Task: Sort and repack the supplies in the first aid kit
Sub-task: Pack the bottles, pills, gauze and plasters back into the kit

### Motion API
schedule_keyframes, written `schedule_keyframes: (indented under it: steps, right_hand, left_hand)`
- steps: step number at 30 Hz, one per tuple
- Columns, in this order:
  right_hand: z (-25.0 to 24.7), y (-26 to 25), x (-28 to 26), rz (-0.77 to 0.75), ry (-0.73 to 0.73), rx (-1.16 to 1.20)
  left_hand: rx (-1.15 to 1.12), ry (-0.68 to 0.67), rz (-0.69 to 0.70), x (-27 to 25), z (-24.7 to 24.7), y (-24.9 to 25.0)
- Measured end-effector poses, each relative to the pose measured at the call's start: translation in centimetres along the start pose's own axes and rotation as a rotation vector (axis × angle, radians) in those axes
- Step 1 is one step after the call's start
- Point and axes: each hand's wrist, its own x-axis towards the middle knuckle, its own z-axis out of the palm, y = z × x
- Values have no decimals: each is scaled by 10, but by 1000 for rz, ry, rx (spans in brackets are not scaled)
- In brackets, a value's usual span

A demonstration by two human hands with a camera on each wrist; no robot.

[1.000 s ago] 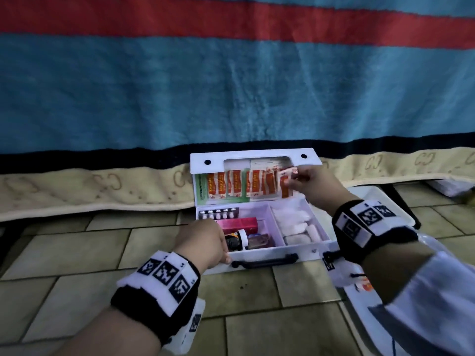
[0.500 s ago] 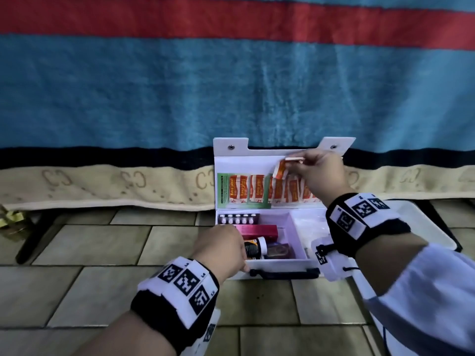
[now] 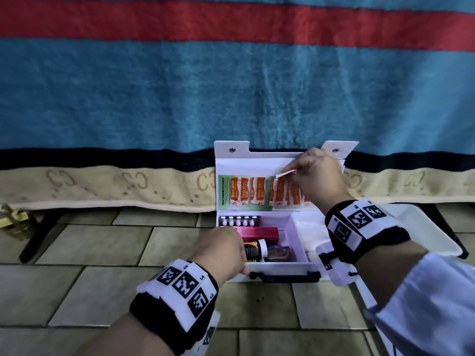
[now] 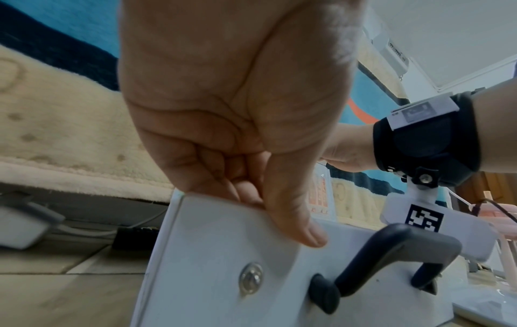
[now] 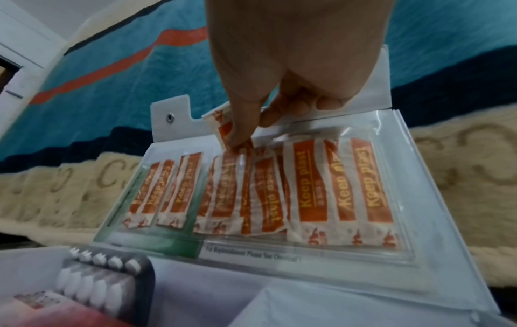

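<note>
Biggest risk I see here is the plaster [image 5: 223,124] buckling or catching on the lip of the clear sleeve [image 5: 391,221] in the lid [image 3: 257,165], since it's a floppy paper wrapper going in at a slant and the sleeve is already stuffed with a row of other plasters [image 5: 344,188], a few of them sitting crooked and overlapping. Push too hard and it probably just crumples on top of the crooked ones or drags one out of line. The other worry is the kit [image 3: 280,265] itself: it's light, sitting on the tiles with the lid propped back against the blanket [image 3: 231,86], so any downward shove on the lid could tip or slide the whole thing. That seems to be why the left hand [image 3: 221,250] is on the front left corner, fingers curled over the rim and thumb [image 4: 296,223] pressed flat on the front wall next to the handle [image 4: 391,250]. If that grip slackens, the box could scoot. The right hand [image 3: 316,173] is up at the top edge of the sleeve with fingers closed narrow, thumb and fingertips pinching the plaster near its lower end, its tip right at the sleeve's mouth. The bottle [image 3: 254,249], pink box [image 3: 259,233] and pills [image 3: 237,220] are already in the tray, well clear of it.
</note>
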Motion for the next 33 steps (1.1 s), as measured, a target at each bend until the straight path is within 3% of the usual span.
schedule_keyframes:
  steps: [4,9,15,19,24,29,33]
  right_hand:
    - [-6,-1,-4,-40,-90,-140]
    - [-4,2,-5,-88,36,-40]
    - [-5,-2,-4,-25,-115,-48]
    - [-7,-7,-2,-35,-194,-209]
    - [-6,-13,0,10,-178,-300]
    - [0,-13,-2,-15,-94,-245]
    - [-2,-18,-5,-67,-159,-342]
  left_hand:
    - [9,5,14,1,1,-1]
    - [-9,14,6,2,1,0]
    - [-26,42,2,3,4,-2]
    - [-36,36,-3,2,4,-2]
    - [-50,26,2,2,3,-2]
    - [-49,2,-4,0,0,-1]
    - [-57,15,11,1,1,-2]
